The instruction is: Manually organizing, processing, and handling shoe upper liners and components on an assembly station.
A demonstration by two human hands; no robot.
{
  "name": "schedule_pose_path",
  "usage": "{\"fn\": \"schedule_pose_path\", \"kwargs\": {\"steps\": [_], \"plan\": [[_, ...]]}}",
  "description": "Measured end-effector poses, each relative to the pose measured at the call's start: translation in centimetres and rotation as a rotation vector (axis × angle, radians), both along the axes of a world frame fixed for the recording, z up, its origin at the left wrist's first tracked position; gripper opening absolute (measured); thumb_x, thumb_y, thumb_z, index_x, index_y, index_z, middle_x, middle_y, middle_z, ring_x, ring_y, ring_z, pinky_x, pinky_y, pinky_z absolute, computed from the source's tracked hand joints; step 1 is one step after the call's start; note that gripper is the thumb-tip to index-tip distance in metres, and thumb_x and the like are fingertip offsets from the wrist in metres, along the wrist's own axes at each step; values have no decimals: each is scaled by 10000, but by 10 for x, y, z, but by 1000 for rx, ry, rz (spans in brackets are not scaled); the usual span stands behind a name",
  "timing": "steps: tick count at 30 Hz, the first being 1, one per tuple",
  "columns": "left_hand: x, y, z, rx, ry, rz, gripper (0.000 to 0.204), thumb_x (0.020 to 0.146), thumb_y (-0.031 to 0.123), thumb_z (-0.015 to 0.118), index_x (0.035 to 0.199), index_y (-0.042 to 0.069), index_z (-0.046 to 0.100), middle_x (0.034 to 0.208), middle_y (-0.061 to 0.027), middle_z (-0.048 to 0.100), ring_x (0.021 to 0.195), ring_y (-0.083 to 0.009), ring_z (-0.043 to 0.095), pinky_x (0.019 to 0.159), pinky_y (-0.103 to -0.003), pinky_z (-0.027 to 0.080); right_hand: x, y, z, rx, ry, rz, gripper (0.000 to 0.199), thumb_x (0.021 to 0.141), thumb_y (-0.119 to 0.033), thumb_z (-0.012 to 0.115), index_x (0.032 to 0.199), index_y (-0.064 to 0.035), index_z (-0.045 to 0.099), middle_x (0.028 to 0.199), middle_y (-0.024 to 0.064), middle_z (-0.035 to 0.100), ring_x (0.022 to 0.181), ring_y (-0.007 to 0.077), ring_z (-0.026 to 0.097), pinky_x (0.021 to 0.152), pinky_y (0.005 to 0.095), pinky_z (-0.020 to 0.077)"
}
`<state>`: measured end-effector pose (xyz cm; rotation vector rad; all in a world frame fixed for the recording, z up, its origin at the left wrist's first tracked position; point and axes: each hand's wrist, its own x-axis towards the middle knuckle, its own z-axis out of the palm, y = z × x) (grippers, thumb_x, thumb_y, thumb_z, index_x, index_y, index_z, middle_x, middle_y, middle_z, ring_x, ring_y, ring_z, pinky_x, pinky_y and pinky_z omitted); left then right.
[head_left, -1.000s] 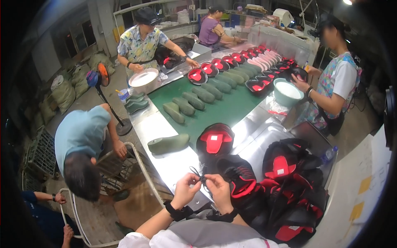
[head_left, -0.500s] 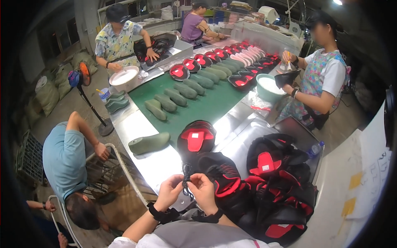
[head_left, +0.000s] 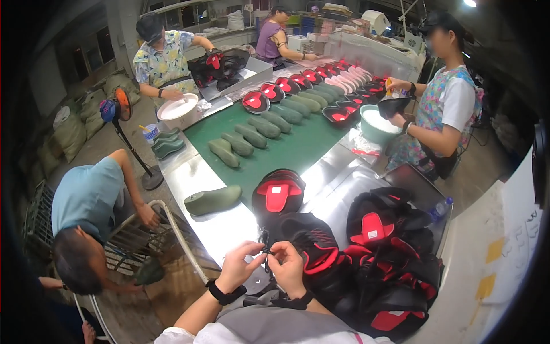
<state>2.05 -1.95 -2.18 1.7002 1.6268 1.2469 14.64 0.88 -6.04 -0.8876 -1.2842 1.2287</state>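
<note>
At the near table edge, my left hand (head_left: 242, 266) and my right hand (head_left: 287, 268) meet, pinching a small bundle of black shoelace (head_left: 264, 237) between thumbs and fingertips. Part of the lace is hidden behind the fingers. Just right of it lies a black shoe upper (head_left: 303, 232) with red lining. Beyond my hands another black upper (head_left: 278, 192) shows its red inside and a white label. A green shoe last (head_left: 213, 200) rests on its side on the metal table, ahead of my left hand.
Black and red uppers (head_left: 372, 229) pile up at my right. A green belt (head_left: 275, 149) carries rows of lasts and uppers. A person at right works over a green basin (head_left: 380, 123); another stands by a white basin (head_left: 177, 106). At left, someone bends over a cart (head_left: 180, 246).
My fingers have shifted on the lace, which shows less now. The bending person's head moved left, and a green last shows by their hand. The far-left worker has raised a black-and-red upper.
</note>
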Motion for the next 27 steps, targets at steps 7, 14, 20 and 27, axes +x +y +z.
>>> {"fn": "schedule_pose_path", "kwargs": {"steps": [7, 14, 20, 27], "plan": [[-9, -1, 2, -107, -45, -75, 173, 734, 60, 637, 896, 7, 614, 805, -74, 624, 703, -142, 596, 648, -243, 461, 0, 1, -4, 6, 248, 127, 180, 722, 92, 540, 862, -13, 500, 878, 26, 503, 720, 63, 463, 656, 187, 386], [-6, -1, -15, -328, -706, -69, 75, 789, 67, 580, 840, 15, 599, 758, -1, 592, 665, -68, 539, 589, -211, 439, -1, -1, 6, -108, 424, 170, 147, 769, 73, 518, 889, -10, 502, 880, 31, 511, 773, 57, 485, 692, 184, 398], [-3, 5, -16, -334, -536, 32, 73, 780, 83, 594, 829, 29, 594, 762, 13, 582, 681, -66, 525, 599, -198, 428, 1, 5, -8, -248, 307, 119, 155, 811, 16, 506, 965, 6, 526, 839, 18, 555, 734, 49, 505, 667, 178, 412], [6, 8, -17, -54, -464, 33, 74, 784, 33, 556, 851, 12, 581, 810, 2, 568, 684, -71, 529, 608, -209, 439, 1, 5, -9, -186, 165, 161, 201, 784, -31, 596, 971, 7, 534, 833, 21, 577, 720, 53, 532, 633, 183, 426]]}}
